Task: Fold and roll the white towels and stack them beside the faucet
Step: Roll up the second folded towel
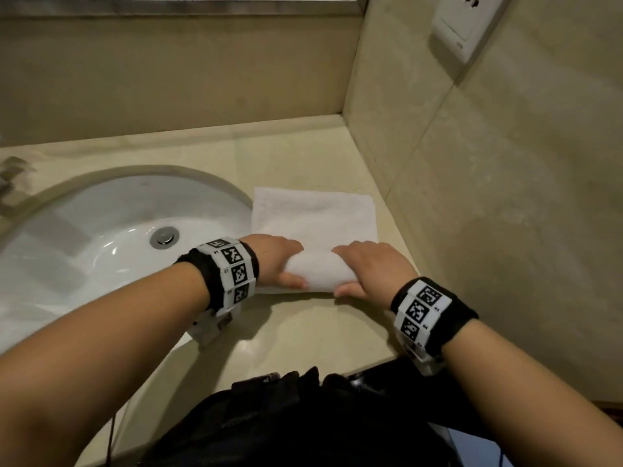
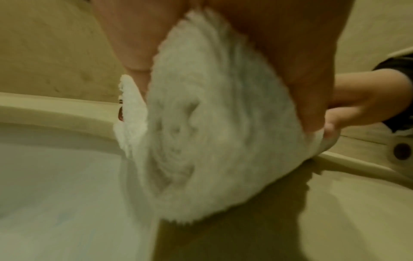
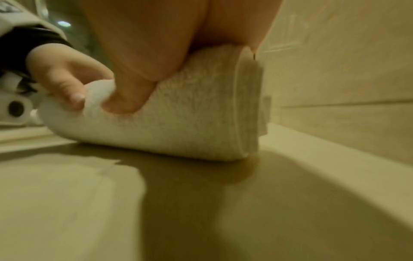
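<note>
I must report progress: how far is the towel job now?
Done: the near part of the white towel is rolled. In hand: the left hand and right hand grip the roll. Left: the flat far part, then stacking; no finished rolls are visible.

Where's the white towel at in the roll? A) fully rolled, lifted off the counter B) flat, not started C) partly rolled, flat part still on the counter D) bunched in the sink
C: both the left hand and the right hand grip the rolled near end of the white towel, while its far part lies flat on the counter beside the sink.
</note>
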Motion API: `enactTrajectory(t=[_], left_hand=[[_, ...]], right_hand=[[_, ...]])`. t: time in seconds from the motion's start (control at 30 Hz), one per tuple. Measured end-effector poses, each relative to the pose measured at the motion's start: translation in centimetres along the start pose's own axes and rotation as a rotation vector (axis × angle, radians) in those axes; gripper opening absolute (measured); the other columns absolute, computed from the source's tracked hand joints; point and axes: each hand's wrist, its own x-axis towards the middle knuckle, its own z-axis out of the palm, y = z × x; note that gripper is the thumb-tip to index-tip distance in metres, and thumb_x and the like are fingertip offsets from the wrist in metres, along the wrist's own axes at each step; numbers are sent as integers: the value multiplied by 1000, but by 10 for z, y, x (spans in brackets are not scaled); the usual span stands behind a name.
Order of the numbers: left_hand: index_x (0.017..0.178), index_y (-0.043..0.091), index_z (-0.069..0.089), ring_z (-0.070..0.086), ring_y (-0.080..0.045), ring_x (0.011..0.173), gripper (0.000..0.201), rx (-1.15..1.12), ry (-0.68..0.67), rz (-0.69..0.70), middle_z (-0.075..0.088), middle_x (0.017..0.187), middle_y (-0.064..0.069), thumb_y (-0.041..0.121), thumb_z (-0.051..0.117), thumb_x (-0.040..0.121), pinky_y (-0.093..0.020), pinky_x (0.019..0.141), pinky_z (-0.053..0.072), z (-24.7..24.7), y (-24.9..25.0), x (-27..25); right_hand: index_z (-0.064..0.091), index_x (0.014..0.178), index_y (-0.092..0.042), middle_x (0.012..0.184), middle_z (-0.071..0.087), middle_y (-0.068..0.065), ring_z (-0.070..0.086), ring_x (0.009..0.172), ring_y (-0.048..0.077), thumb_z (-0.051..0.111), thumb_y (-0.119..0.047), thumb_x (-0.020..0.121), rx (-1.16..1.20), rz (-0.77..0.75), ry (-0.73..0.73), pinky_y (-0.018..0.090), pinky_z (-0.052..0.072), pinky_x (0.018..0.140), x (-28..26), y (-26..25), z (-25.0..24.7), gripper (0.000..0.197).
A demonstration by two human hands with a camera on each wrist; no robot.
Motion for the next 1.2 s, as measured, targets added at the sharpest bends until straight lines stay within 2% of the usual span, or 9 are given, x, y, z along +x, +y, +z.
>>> enactTrajectory(t=[0.2,0.37,0.5,0.7,0.87,0.93,1.0,1.13,1.2], left_hand=[[132,21,34,50,-27,111,85,260,206,25,51,124,-5,73,52,67,-40,91,45,-1,-10,3],[116,23,45,58,-24,90,66,135,108,-3,62,104,-2,70,50,70,-32,74,47,-13,-21,22],[111,33,48,58,-19,87,67,32,7,-44,64,98,6,78,45,62,-30,74,46,-23,-27,32],[134,24,30,50,-25,111,95,203,189,140,48,126,-2,76,55,59,-39,92,44,-24,-36,30],[123,30,40,58,-24,99,63,54,103,70,61,113,1,63,54,72,-31,80,45,-39,-39,42],[124,30,40,57,-22,103,63,-40,-38,23,60,116,3,64,55,73,-29,82,43,-46,-38,47],[126,29,40,55,-20,104,67,-124,-96,-13,59,119,3,64,57,72,-29,84,42,-47,-38,48],[133,23,34,51,-25,108,80,160,240,111,51,126,-4,68,54,70,-36,90,43,-37,-36,31],[135,23,28,51,-27,106,84,298,290,146,50,124,-5,67,55,69,-38,88,42,-34,-35,28]], right_hand=[[50,121,-22,121,59,5,53,108,24,52,-53,83,402,148,-267,31,37,84,29,13,-18,49],[43,128,-23,124,50,3,47,113,24,56,-61,75,108,92,29,36,37,93,25,14,-14,67],[44,128,-24,123,54,1,50,110,23,56,-61,75,39,121,-5,36,37,90,31,11,-8,66],[57,116,-24,122,60,0,54,108,20,45,-50,89,402,194,-184,27,34,81,60,35,-30,39],[46,130,-22,129,50,5,45,118,26,53,-56,80,99,81,32,37,34,99,57,28,-29,60],[40,134,-23,130,49,3,45,118,25,58,-62,73,30,74,32,36,31,99,53,23,-26,75],[44,130,-25,124,55,2,50,113,24,57,-59,75,24,99,-18,34,35,94,57,22,-29,66],[55,112,-25,107,63,0,58,100,23,56,-57,78,320,160,-194,31,39,77,69,28,-42,47],[55,112,-25,105,63,0,58,98,22,55,-58,78,421,175,-251,31,40,77,73,32,-45,47]])
